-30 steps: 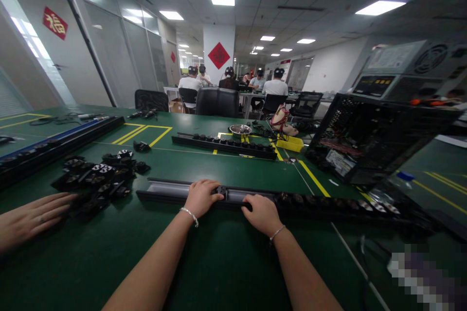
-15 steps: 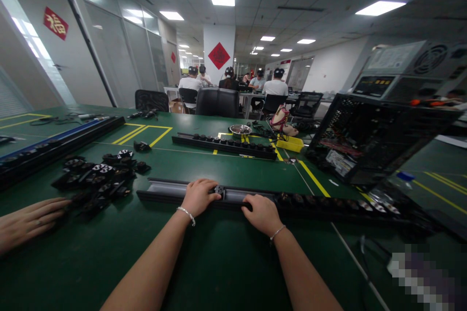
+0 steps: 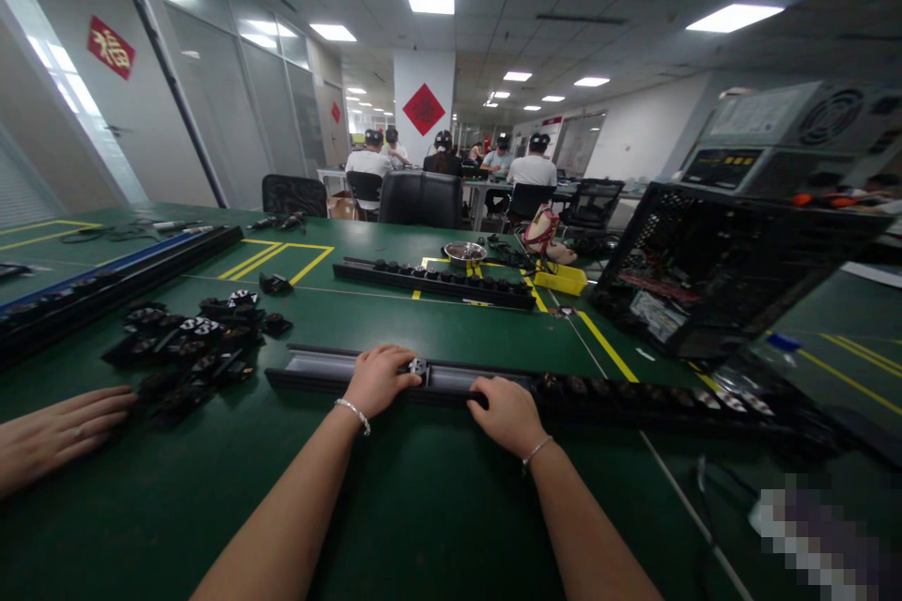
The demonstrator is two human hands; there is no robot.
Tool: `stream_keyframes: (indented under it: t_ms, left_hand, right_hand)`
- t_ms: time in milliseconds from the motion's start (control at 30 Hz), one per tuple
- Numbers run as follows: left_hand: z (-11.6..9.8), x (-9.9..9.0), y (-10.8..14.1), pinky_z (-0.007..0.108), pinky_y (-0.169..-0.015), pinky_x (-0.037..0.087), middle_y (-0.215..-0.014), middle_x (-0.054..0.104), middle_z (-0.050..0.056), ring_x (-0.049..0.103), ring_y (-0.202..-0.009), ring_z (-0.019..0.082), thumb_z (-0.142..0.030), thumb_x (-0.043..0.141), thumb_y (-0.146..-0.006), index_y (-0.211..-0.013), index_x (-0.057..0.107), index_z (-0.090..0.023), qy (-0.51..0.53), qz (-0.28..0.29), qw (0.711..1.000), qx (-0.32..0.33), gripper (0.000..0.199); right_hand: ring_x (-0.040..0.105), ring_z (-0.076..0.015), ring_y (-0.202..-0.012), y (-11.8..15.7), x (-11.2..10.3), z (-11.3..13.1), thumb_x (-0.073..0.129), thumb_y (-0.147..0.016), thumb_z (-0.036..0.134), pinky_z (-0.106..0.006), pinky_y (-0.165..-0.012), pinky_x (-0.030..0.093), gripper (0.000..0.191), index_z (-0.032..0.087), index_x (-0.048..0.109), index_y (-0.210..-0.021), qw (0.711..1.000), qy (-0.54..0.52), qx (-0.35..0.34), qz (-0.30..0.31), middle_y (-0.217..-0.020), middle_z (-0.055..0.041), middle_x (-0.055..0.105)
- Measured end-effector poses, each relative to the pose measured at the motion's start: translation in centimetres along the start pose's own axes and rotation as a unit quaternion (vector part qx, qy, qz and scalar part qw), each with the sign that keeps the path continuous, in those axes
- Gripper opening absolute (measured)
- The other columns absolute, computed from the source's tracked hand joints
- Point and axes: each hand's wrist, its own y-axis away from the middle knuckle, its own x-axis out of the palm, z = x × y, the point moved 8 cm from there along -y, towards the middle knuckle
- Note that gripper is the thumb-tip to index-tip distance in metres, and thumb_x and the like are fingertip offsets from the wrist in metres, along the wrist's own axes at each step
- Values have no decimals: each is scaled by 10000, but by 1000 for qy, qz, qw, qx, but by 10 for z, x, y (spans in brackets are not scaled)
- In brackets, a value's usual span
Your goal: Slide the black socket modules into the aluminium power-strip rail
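Observation:
A long black channel rail [image 3: 310, 379] lies across the green table before me, its left half showing a grey inner floor. My left hand [image 3: 381, 379] is closed over the rail, thumb and fingers on a small black part [image 3: 418, 370] that sits inside the channel. Farther right, my right hand [image 3: 508, 413] grips the rail's near side with curled fingers, its fingertips partly hidden. From there to the right, a row of black round-topped modules [image 3: 606, 392] fills the channel. A heap of similar loose modules [image 3: 194, 347] lies left of the rail.
Another person's hand [image 3: 77, 423] rests flat beside the heap. A second black rail [image 3: 437, 284] with modules lies beyond mine, near a metal bowl [image 3: 465, 252] and a yellow tray [image 3: 562, 279]. An open computer case [image 3: 705, 272] stands at right; a longer rail [image 3: 119, 277] lies at left.
My left hand has shifted slightly left along the rail, and the small black part has moved with it. The right hand stays where it was on the rail.

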Motion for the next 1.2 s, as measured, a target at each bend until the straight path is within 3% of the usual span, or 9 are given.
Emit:
stream_keyframes:
  t_ms: [1200]
  left_hand:
    - [14, -8, 2, 395, -956, 312, -1162, 617, -4, 460, -1157, 221, -401, 589, -731, -1050, 614, -313, -4, 9, 1000, 11, 331]
  right_hand:
    - [566, -160, -831, 0, 0, 0, 461, -802, 353, -270, -724, 364, 219, 252, 619, -914, 1000, -4, -4, -8, -876, -18, 636]
